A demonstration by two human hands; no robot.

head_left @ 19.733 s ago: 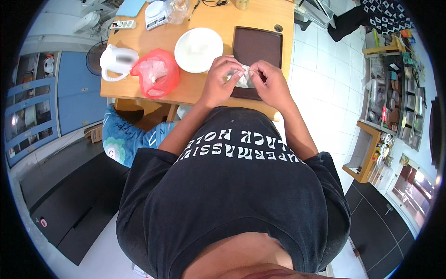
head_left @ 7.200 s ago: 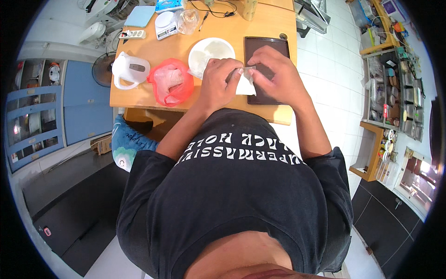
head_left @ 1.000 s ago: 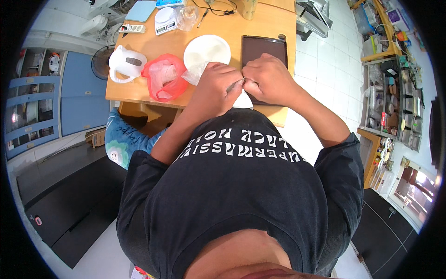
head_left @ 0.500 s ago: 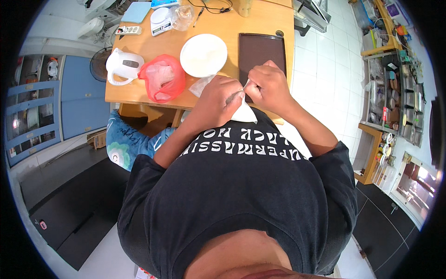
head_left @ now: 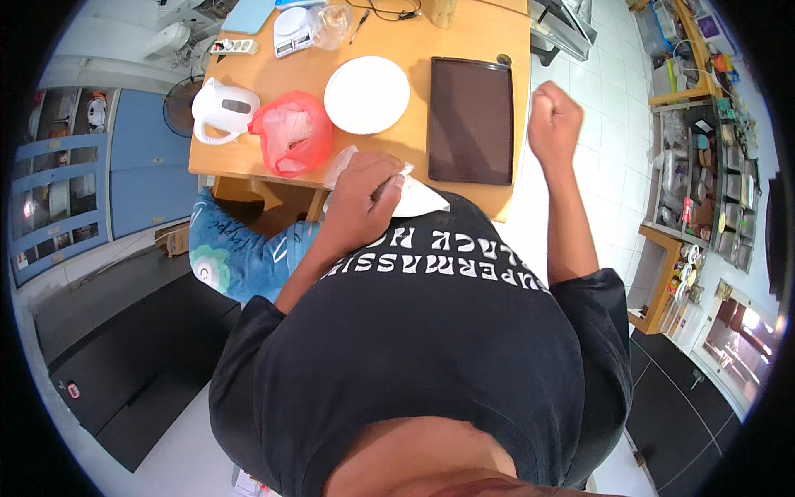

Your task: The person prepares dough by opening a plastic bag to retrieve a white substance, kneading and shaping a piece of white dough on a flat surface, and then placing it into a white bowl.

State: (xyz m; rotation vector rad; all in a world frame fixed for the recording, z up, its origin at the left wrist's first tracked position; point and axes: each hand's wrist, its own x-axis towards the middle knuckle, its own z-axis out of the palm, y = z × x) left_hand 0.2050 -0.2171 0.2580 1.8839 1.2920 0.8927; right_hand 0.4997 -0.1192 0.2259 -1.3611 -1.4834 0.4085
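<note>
My left hand (head_left: 364, 199) is closed around the gathered top of a white plastic bag (head_left: 421, 199), close to my shirt at the table's near edge. A thin, translucent flap of plastic (head_left: 339, 166) sticks out beyond the knuckles. My right hand (head_left: 556, 124) is a fist raised over the floor, past the table's right edge; whatever its fingers may hold is hidden. Between the hands lies a dark brown rectangular tray (head_left: 470, 122). A round white plate (head_left: 367, 95) stands ahead of my left hand, beside a red plastic bag (head_left: 291, 137) with something pale inside.
A white electric kettle (head_left: 222, 111) stands at the table's left edge. Farther back are a power strip (head_left: 234, 47), a white kitchen scale (head_left: 293, 33), a clear plastic bag (head_left: 331, 26) and a pen (head_left: 359, 26). A blue cushion (head_left: 240, 248) sits below the left side.
My right hand has left the bag and swung out to the right, past the tray, still closed. My left hand keeps its hold on the bag, slightly lower and farther left.
</note>
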